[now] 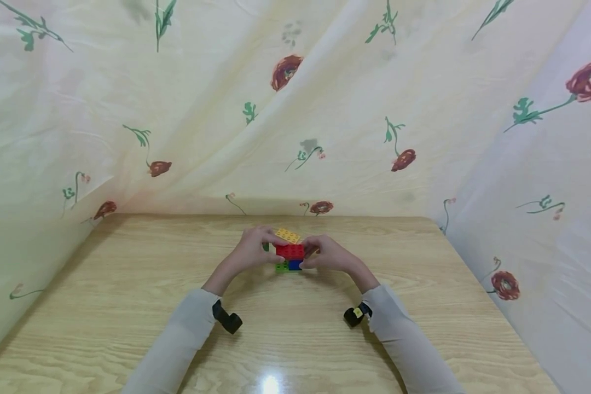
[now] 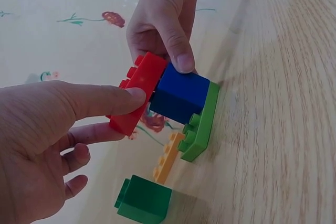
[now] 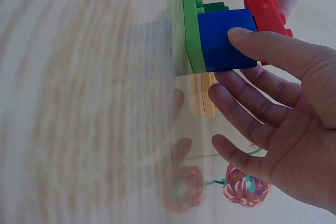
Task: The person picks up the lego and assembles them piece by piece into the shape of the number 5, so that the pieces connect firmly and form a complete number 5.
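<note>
A small stack stands on the wooden table [image 1: 128, 306]: a light green plate [image 2: 202, 124] at the bottom, a blue brick [image 2: 181, 93] on it and a red brick [image 2: 139, 93] on top. My left hand [image 2: 123, 114] pinches the red brick from the left between thumb and a finger. My right hand [image 3: 226, 61] grips the blue brick [image 3: 226, 40], thumb on one face and fingers spread by the other. In the head view both hands [image 1: 263, 246] [image 1: 315, 254] meet at the stack. A yellow plate [image 2: 168, 156] and a dark green brick [image 2: 144, 199] lie just beside it.
A floral cloth [image 1: 295, 109] hangs behind the table and down both sides. The bare wooden tabletop stretches towards me in front of the hands. Black wrist cameras [image 1: 229, 320] [image 1: 354, 314] sit on both sleeves.
</note>
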`<action>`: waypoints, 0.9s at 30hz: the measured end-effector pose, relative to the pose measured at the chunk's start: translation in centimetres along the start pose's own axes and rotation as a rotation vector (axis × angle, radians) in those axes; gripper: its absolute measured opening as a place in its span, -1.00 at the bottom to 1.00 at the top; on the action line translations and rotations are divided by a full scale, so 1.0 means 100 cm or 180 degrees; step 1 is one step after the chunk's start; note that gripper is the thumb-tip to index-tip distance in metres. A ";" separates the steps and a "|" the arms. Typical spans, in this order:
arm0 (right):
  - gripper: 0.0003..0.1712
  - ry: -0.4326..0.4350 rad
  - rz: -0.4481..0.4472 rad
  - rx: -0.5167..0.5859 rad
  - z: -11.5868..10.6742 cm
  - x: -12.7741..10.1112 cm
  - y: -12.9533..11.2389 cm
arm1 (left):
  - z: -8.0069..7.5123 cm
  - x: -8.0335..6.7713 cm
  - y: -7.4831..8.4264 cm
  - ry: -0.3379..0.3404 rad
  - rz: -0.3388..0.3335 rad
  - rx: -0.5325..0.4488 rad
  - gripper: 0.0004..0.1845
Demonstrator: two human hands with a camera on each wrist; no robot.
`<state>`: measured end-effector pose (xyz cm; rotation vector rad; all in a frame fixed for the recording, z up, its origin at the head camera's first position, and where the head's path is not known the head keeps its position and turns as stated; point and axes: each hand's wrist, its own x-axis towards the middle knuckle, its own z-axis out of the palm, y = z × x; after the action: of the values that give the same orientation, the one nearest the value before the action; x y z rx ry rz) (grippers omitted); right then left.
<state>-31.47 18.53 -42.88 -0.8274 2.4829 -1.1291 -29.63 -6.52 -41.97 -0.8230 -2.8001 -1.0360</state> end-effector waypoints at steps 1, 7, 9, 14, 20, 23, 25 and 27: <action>-0.60 -0.0001 -0.0001 0.0002 0.000 0.000 0.000 | 0.000 0.000 0.000 -0.0001 -0.0002 -0.0006 -0.60; -0.61 0.0001 0.0029 -0.0013 0.000 -0.001 -0.002 | -0.001 -0.001 0.002 -0.0021 -0.0023 -0.0062 -0.60; -0.61 0.0002 0.0047 -0.0013 0.000 -0.001 -0.003 | -0.001 -0.002 0.003 -0.0025 -0.0032 -0.0073 -0.60; -0.61 0.0001 0.0049 -0.0006 0.001 -0.002 -0.004 | -0.001 -0.002 0.002 -0.0025 -0.0032 -0.0090 -0.60; -0.61 0.0009 0.0044 0.0008 0.001 -0.002 -0.003 | 0.000 -0.002 0.001 -0.0042 0.0006 -0.0099 -0.59; -0.61 0.0002 0.0035 0.0001 0.002 -0.002 -0.002 | 0.001 -0.002 0.000 -0.0086 -0.0033 -0.0104 -0.57; -0.60 -0.0005 0.0028 -0.0006 0.002 -0.002 -0.002 | 0.001 -0.002 0.001 -0.0105 -0.0079 -0.0117 -0.56; -0.60 -0.0002 0.0024 -0.0010 0.001 -0.002 -0.002 | 0.001 -0.001 0.001 -0.0102 -0.0085 -0.0110 -0.57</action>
<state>-31.16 18.45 -42.81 -0.8186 2.4858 -1.1223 -29.44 -6.47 -42.00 -0.8153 -2.8350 -1.0877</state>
